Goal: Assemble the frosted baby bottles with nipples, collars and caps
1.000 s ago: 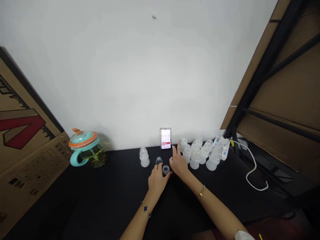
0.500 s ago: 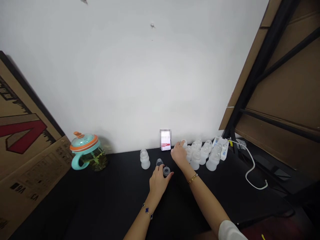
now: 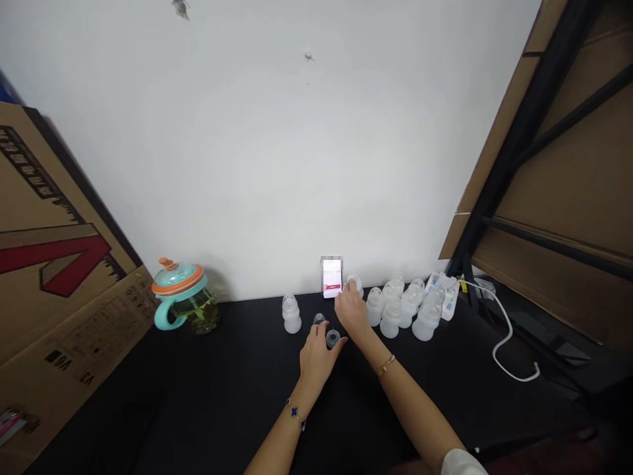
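Note:
My left hand (image 3: 315, 353) is on the black table, thumb and fingers curved around a small translucent ring-shaped bottle part (image 3: 333, 338). Right behind its fingertips lies a clear dome cap (image 3: 319, 318). My right hand (image 3: 352, 309) is closed on a whitish baby bottle (image 3: 355, 284) near the wall, its lower part hidden by the hand. Beside that hand, to the right, several capped white baby bottles (image 3: 391, 316) stand upright in a cluster. One more capped baby bottle (image 3: 291, 315) stands alone, left of my left hand.
A phone (image 3: 331, 277) with a lit screen leans on the wall. On the left are a turquoise-lidded jug (image 3: 185, 300) and a cardboard box (image 3: 74, 316). At right lie a white-and-blue pack (image 3: 449, 293) and a white cable (image 3: 504, 330), beside a black metal frame (image 3: 494, 165).
My right hand has drawn the baby bottle leftward, away from the cluster, toward the phone. My left hand stays by the ring and cap. The whole view has shifted slightly.

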`<move>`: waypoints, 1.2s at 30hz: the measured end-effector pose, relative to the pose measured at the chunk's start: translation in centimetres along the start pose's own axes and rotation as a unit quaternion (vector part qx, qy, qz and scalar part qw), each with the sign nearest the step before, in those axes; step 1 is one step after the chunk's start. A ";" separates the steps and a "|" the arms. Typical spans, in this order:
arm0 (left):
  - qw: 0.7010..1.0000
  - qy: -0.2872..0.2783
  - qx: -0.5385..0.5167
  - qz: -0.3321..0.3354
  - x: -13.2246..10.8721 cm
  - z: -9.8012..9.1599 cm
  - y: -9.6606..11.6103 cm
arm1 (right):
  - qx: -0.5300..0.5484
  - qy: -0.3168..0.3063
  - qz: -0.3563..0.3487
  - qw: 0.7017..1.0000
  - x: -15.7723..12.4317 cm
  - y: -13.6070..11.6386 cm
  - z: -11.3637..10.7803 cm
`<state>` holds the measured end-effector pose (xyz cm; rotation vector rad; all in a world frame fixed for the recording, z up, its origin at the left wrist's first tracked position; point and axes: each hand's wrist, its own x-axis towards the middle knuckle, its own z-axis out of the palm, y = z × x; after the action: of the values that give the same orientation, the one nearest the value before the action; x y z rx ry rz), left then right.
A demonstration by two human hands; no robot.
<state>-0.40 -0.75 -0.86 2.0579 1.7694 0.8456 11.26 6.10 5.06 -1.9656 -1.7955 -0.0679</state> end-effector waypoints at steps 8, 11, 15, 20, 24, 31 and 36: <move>0.990 0.089 -0.108 0.018 -0.1 0.0 -0.1 | 0.183 0.091 -0.190 0.960 -4.0 0.2 -3.2; 0.980 0.132 -0.143 0.037 -0.2 -0.3 0.0 | 0.272 0.055 -0.216 0.936 -5.1 0.9 -4.1; 0.973 0.147 -0.173 0.051 -0.3 -0.7 0.2 | 0.376 -0.025 -0.226 0.898 -5.4 1.7 -4.6; 0.958 0.147 -0.246 0.010 -0.1 -1.0 0.5 | 0.470 -0.068 -0.201 0.857 -5.0 2.8 -3.9; 0.929 0.133 -0.342 -0.045 0.4 -1.4 0.5 | 0.523 -0.015 -0.092 0.847 -4.8 4.1 -1.6; 0.893 0.120 -0.424 -0.087 1.1 -1.2 -0.6 | 0.407 -0.120 -0.067 0.903 -4.9 5.0 2.8; 0.879 0.117 -0.453 -0.095 1.3 -0.7 -1.0 | 0.371 -0.190 -0.077 0.906 -5.0 5.0 3.6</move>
<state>-1.54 0.63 -0.63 1.1791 1.2402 1.5268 14.34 2.63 -1.44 -1.3341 -1.8163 0.8744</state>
